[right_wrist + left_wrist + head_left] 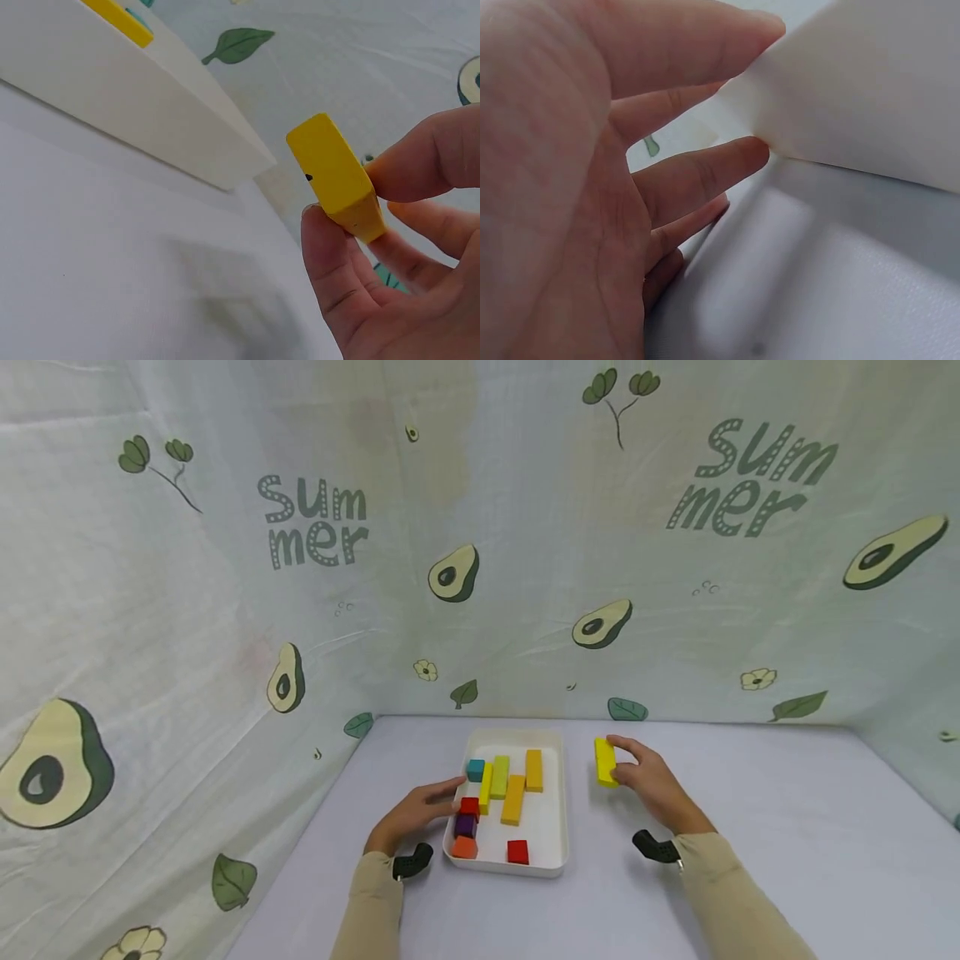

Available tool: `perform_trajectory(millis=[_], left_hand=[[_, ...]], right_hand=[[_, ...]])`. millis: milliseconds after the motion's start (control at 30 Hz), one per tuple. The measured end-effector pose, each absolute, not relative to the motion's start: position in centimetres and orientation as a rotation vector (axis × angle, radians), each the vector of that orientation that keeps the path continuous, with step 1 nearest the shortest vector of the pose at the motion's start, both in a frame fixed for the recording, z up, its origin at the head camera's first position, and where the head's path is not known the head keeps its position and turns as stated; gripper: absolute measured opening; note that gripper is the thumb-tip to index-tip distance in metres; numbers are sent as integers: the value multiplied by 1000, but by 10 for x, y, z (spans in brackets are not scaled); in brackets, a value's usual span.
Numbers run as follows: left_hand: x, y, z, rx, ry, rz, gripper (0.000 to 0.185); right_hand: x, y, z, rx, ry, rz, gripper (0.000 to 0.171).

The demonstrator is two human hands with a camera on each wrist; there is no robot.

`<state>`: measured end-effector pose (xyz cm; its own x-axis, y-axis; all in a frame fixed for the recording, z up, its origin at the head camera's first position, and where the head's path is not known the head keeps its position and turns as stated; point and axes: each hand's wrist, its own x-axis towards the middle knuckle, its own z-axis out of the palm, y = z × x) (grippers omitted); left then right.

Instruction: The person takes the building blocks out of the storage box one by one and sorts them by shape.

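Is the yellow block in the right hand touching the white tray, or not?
Apart. The head view shows tabletop between the yellow block in the right hand and the white tray.

Yellow oblong block (321,159): smooth, looks painted
White rectangular tray (546,827): smooth, plastic-looking
Pale printed backdrop (517,493): wrinkled matt cloth

The right wrist view crops the white rectangular tray (127,90), whose wall partly hides a yellow rectangular block (124,22).
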<state>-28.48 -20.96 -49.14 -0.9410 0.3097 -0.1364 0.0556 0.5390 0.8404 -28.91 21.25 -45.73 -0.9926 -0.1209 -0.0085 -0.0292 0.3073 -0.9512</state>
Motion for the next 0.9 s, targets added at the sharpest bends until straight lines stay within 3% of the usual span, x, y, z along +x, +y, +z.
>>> perform_trajectory(millis=[500,900], left_hand=[[-282,-211,-489,292,2485,1358,68],[-281,-211,-484,278,2486,1340,71]], right_hand=[[-308,218,-469,-138,2456,-1773,67],[-319,222,-475,-40,2495,-1645,57]])
